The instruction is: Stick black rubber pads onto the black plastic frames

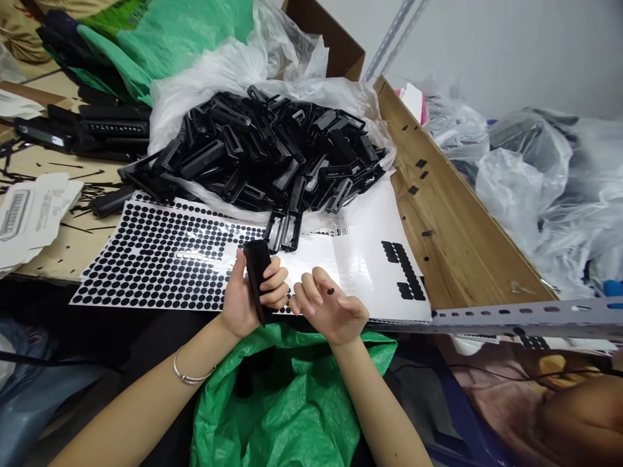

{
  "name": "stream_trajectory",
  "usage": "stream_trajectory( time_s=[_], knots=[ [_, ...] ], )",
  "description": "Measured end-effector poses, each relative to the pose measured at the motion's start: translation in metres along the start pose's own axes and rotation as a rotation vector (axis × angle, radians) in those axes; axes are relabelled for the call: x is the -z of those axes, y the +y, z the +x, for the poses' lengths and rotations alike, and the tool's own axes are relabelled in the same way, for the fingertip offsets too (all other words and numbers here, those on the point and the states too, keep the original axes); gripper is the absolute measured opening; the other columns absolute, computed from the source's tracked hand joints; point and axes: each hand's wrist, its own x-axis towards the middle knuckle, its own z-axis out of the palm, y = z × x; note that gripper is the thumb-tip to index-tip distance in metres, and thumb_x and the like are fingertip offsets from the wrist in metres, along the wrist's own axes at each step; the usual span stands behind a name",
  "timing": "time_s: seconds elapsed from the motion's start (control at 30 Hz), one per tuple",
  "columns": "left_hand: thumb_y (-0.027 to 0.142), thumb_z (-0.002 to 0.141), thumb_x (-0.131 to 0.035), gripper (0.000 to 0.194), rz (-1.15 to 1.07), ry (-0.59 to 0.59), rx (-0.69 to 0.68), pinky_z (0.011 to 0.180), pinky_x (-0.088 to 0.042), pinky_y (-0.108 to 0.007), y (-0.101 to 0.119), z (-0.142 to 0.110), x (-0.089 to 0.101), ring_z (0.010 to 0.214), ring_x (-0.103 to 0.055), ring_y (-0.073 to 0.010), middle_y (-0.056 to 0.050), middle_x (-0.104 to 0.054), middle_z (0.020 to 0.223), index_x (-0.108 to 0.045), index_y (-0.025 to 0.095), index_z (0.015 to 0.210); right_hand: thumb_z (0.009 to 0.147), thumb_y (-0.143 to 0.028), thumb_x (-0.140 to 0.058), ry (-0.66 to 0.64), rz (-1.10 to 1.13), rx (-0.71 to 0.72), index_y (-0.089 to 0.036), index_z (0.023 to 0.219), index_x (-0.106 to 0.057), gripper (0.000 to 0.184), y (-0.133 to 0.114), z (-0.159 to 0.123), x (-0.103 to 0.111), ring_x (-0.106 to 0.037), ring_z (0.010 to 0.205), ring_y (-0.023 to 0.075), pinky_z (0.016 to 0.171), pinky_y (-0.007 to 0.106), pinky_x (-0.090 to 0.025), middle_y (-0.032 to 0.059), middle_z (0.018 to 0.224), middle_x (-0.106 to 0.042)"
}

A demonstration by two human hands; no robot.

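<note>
My left hand [256, 292] is wrapped round a black plastic piece [257, 269], a long narrow part held upright and slightly tilted. Just to its right, my right hand [331, 305] has curled fingers, with a small round black sticker [330, 291] at the index fingertip near the thumb. Beneath the hands lie white sheets [302, 259] with rows of black round stickers [160, 259]; some spots on them are bare. Two black plastic pieces [283, 231] lie side by side beyond my left hand. An open green bag [287, 395] sits below my hands.
Behind the sheets, a white plastic bag [209, 81] spills a heap of black plastic pieces [272, 143]. A wooden board [452, 220] and a metal edge [511, 316] border the right. Labelled papers [34, 214] lie left. Another person [574, 408] shows at lower right.
</note>
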Motion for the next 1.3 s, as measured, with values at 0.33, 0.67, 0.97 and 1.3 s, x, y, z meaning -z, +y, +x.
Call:
stream_trajectory(
  time_s=[0.33, 0.67, 0.97, 1.3],
  knots=[
    [0.032, 0.081, -0.069, 0.021, 0.494, 0.239, -0.144, 0.069, -0.049, -0.024, 0.000, 0.006, 0.011, 0.081, -0.060, -0.0151, -0.001, -0.064, 0.091, -0.064, 0.021, 0.098, 0.087, -0.048, -0.054, 0.167, -0.396, 0.174, -0.024, 0.076, -0.046, 0.027, -0.001, 0.000, 0.009, -0.050, 0.077, 0.0194, 0.077, 0.039, -0.047, 0.0030, 0.080, -0.047],
    [0.039, 0.072, -0.077, 0.029, 0.649, 0.183, -0.065, 0.063, -0.057, -0.027, -0.003, 0.008, 0.009, 0.077, -0.067, -0.0182, -0.005, -0.071, 0.085, -0.068, 0.016, 0.088, 0.086, -0.036, -0.061, 0.326, -0.541, 0.195, -0.023, 0.081, -0.061, 0.013, -0.003, -0.003, 0.000, -0.053, 0.106, 0.0219, 0.085, 0.035, -0.050, 0.0068, 0.108, -0.055],
    [0.039, 0.072, -0.077, 0.030, 0.704, 0.199, -0.067, 0.066, -0.059, -0.025, -0.004, 0.008, 0.011, 0.073, -0.067, -0.0141, -0.003, -0.072, 0.084, -0.068, 0.017, 0.089, 0.085, -0.029, -0.064, 0.351, -0.513, 0.250, -0.024, 0.080, -0.064, 0.007, 0.001, -0.002, -0.004, -0.053, 0.103, 0.0195, 0.077, 0.030, -0.052, 0.0053, 0.104, -0.054],
    [0.041, 0.065, -0.081, 0.033, 0.710, 0.239, -0.085, 0.063, -0.059, -0.025, -0.006, 0.009, 0.009, 0.069, -0.066, -0.0141, -0.003, -0.071, 0.078, -0.068, 0.015, 0.083, 0.082, -0.026, -0.066, 0.461, -0.517, 0.310, -0.022, 0.075, -0.063, 0.009, 0.011, -0.002, -0.008, -0.058, 0.092, 0.0174, 0.070, 0.028, -0.054, 0.0038, 0.095, -0.056]
  ],
)
